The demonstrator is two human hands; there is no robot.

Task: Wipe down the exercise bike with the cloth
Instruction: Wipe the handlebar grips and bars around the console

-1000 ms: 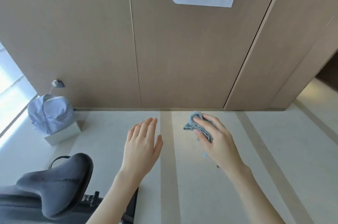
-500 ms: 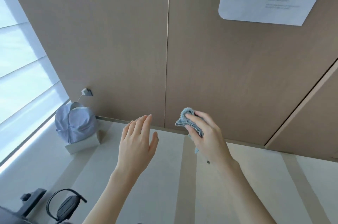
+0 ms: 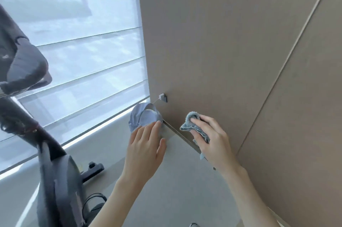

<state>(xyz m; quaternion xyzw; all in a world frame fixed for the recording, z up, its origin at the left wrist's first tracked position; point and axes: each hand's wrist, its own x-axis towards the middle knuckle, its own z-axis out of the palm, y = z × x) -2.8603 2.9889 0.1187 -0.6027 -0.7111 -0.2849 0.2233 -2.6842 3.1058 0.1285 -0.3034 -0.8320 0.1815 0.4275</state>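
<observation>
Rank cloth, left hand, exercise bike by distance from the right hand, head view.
1. cloth: gripped in the right hand itself.
2. left hand: open, just to its left.
3. exercise bike: far left of frame.

Hands: two, the left hand (image 3: 146, 145) and the right hand (image 3: 212, 141). Cloth (image 3: 190, 121): one, grey-blue. Exercise bike (image 3: 55, 180): one, only partly in view, with one strapped pedal (image 3: 94, 200) showing. Pale blue fabric bundle (image 3: 142, 117): one. Wall-mounted fitting (image 3: 162, 97): one, small. Window blind (image 3: 83, 50): one.
</observation>
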